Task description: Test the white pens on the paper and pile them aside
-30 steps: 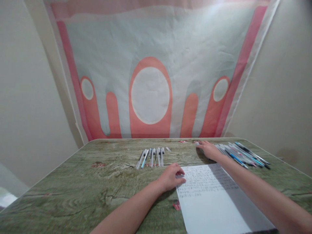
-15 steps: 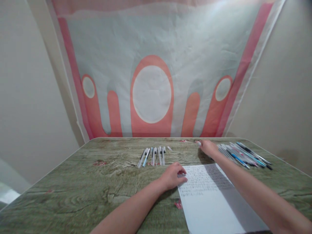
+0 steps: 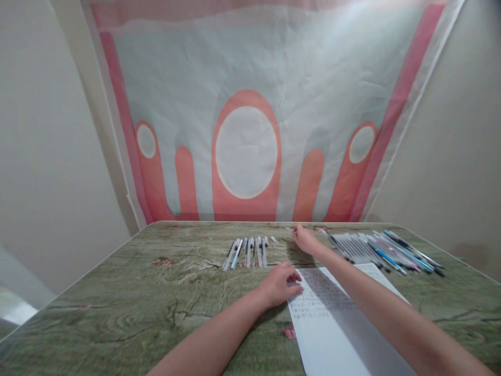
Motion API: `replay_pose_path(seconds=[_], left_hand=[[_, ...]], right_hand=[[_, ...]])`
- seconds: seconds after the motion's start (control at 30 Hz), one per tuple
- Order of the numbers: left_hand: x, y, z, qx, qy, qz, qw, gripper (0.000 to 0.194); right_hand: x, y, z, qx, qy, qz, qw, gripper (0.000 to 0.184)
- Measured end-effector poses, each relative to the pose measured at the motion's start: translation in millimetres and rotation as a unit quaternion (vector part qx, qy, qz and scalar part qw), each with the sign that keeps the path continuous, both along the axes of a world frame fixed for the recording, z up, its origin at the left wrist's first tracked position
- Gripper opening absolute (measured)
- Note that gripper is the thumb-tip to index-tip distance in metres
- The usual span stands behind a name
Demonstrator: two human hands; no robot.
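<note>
My left hand rests with curled fingers on the top left corner of a white sheet of paper covered with handwriting at its top. My right hand reaches across the sheet toward the far side of the table, its fingers pinched on a thin pen whose tip pokes out to the left. It hangs between two groups of pens: a short row of several pens to its left and a long row of several pens to its right.
The table has a green wood-grain cover with small pink marks. A small white cap or piece lies just right of the short row. A pink and pale blue banner hangs on the wall behind the table.
My right hand has left the near end of the long pen row and moved left toward the short row, carrying a pen. The left hand stays on the paper's corner.
</note>
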State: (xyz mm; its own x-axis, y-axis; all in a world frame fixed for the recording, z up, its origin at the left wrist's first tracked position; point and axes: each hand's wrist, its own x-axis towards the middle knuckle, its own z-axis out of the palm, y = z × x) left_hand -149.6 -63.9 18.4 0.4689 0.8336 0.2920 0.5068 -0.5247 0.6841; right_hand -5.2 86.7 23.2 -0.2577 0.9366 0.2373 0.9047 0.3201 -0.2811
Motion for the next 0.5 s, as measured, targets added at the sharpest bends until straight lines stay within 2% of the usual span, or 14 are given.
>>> replay_pose_path(seconds=[0.03, 0.13, 0.23, 0.37, 0.5], left_hand=[[0, 0, 0.3, 0.003, 0.0, -0.001, 1.0, 0.018], [1, 0, 2.1, 0.009, 0.003, 0.003, 1.0, 0.017], [1, 0, 3.4, 0.013, -0.002, 0.008, 1.0, 0.013], [2, 2, 0.2, -0.01, -0.037, 0.018, 0.999, 0.012], [4, 8, -7.2, -0.063, -0.152, 0.084, 0.983, 0.016]], right_hand=[[-14, -3, -1.1, 0.0, 0.021, 0.021, 1.0, 0.024], [-47, -10, -6.0, -0.01, 0.041, 0.016, 0.999, 0.032], [-62, -11, -8.3, -0.043, 0.055, -0.001, 0.998, 0.032], [-55, -15, -3.9, -0.051, 0.075, 0.009, 0.996, 0.029], [-29, -37, 2.4, -0.063, 0.116, 0.05, 0.99, 0.037]])
